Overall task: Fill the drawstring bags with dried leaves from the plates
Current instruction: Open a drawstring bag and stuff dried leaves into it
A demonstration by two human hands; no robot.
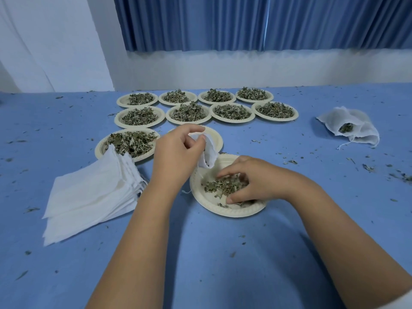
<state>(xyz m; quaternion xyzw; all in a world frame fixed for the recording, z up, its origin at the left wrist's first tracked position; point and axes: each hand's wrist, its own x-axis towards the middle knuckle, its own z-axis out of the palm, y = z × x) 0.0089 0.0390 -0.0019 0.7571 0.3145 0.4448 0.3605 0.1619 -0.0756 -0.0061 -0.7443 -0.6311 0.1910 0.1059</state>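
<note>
Gathering leaves [225, 186] off the near plate [214, 209], right hand [252, 181] curled round them, left hand [176, 152] pinched the bag [208, 155] (nine plates [276, 119] left full).

Blue pleated curtain [256, 23], white wall [223, 68], blue-covered table [66, 275]

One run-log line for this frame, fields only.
left hand: pinches bag above near plate | right hand: gathers dried leaves on that plate | filled bags: far right | empty bag stack: left
</note>
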